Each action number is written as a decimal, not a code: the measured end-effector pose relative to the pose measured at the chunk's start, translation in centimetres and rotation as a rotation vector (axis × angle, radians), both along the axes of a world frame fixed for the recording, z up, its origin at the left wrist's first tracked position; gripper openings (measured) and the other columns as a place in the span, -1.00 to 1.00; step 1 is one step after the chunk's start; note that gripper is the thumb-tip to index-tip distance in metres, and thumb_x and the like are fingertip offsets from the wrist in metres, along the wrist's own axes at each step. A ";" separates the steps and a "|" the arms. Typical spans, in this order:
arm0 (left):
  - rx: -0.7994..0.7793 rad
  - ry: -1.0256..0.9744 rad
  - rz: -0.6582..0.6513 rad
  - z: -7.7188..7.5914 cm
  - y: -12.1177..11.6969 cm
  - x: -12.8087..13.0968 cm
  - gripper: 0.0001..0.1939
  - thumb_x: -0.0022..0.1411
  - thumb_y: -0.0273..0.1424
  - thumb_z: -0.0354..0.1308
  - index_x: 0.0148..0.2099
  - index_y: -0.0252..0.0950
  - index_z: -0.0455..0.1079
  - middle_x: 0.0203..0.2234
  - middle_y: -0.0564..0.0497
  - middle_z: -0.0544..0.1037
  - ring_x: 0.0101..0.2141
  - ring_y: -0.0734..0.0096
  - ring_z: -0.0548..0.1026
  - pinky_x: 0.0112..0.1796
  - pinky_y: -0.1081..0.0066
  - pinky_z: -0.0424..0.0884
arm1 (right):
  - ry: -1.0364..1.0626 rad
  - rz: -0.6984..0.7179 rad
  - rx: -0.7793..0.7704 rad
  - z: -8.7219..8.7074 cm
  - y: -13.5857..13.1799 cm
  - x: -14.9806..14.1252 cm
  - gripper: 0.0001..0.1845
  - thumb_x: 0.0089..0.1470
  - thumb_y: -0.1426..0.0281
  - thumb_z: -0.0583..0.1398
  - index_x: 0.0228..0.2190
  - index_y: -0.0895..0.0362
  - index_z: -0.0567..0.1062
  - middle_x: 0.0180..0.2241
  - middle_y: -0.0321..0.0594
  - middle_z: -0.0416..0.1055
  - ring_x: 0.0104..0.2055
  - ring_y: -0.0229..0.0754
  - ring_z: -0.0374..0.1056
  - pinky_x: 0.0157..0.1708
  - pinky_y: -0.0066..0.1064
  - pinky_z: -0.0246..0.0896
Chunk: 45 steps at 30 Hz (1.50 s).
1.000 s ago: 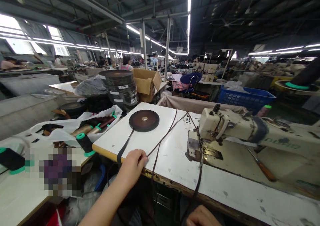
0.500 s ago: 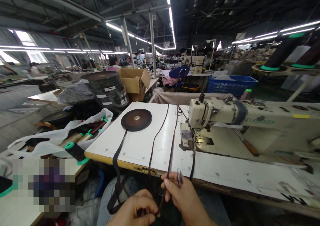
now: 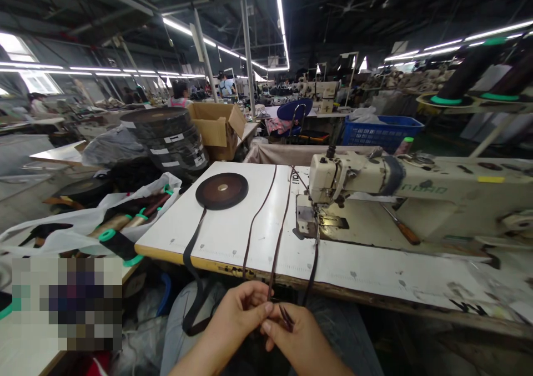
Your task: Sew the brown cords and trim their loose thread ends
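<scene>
My left hand (image 3: 239, 316) and my right hand (image 3: 300, 340) meet below the near edge of the white sewing table (image 3: 233, 234). Both pinch a thin dark brown strap (image 3: 278, 241) that runs up across the table. My right hand also holds small thread snips (image 3: 286, 317), their tips at the strap. A flat roll of brown tape (image 3: 221, 190) lies on the table, and a wider dark band (image 3: 192, 259) hangs from it over the edge. The cream sewing machine (image 3: 366, 179) stands at the right.
A stack of dark tape rolls (image 3: 170, 138) and an open cardboard box (image 3: 216, 127) stand behind the table. A white plastic bag with thread cones (image 3: 120, 220) lies at the left. A screwdriver (image 3: 400, 229) rests on the machine bed. A blue crate (image 3: 381, 131) stands beyond. People work far off.
My left hand left the table edge and came down to meet my right hand, which rose into view with the snips. Both now pinch the strap close together.
</scene>
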<state>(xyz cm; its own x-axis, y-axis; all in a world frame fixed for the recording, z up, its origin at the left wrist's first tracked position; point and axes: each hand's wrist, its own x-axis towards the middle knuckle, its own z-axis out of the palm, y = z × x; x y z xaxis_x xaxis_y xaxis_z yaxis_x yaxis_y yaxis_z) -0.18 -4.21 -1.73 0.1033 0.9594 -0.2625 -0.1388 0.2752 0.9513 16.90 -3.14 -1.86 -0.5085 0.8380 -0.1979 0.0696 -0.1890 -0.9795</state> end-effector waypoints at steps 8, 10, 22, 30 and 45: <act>-0.050 -0.012 0.007 -1.3 -1.0 -0.7 -0.45 -0.04 -0.09 0.56 -0.14 -0.33 0.50 -0.47 0.06 0.55 -0.50 0.57 0.39 -0.41 0.51 0.25 | 0.019 -0.137 -0.052 -1.1 1.0 0.8 -0.34 0.01 -0.16 0.28 -0.17 0.17 0.49 -0.47 -0.29 0.43 -0.61 -0.23 0.33 -0.53 -0.41 0.15; -0.044 -0.003 0.035 -1.4 -1.5 -0.4 -0.45 -0.07 -0.09 0.57 -0.19 -0.32 0.47 -0.50 0.10 0.51 -0.50 0.57 0.37 -0.41 0.52 0.24 | 0.042 -0.142 -0.090 -1.2 1.1 0.8 -0.28 0.01 -0.19 0.28 -0.10 0.18 0.49 -0.53 -0.34 0.39 -0.64 -0.28 0.23 -0.59 -0.45 0.01; -0.129 0.099 -0.027 -1.0 -2.5 -0.3 -0.56 0.06 -0.16 0.43 -0.15 -0.24 0.33 -0.43 0.13 0.45 -0.45 0.39 0.58 -0.56 0.55 0.28 | 0.196 -0.253 -0.231 -2.4 1.2 1.0 -0.35 -0.04 -0.18 0.39 -0.31 0.13 0.43 -0.54 -0.29 0.43 -0.68 -0.40 0.05 -0.69 -0.52 -0.34; 0.020 0.316 0.087 -1.2 -2.8 -1.3 -0.55 0.20 0.00 0.27 -0.17 -0.31 0.48 -0.43 0.12 0.41 -0.59 0.60 0.33 -0.55 0.51 0.22 | 0.397 -0.244 -0.316 0.1 0.6 1.4 -0.43 0.02 -0.06 0.44 -0.30 0.13 0.40 -0.57 -0.37 0.32 -0.62 -0.37 0.18 -0.69 -0.56 -0.34; 0.099 0.089 -0.094 0.4 -2.3 -0.1 -0.53 0.02 -0.50 0.08 0.03 -0.26 0.46 -0.18 -0.05 0.58 -0.13 0.27 0.54 -0.03 0.30 0.41 | -0.034 0.075 -0.062 -0.8 -0.9 0.2 -0.74 0.05 0.15 0.20 -0.42 0.10 0.48 -0.67 -0.46 0.18 -0.67 -0.33 0.05 -0.62 -0.46 -0.05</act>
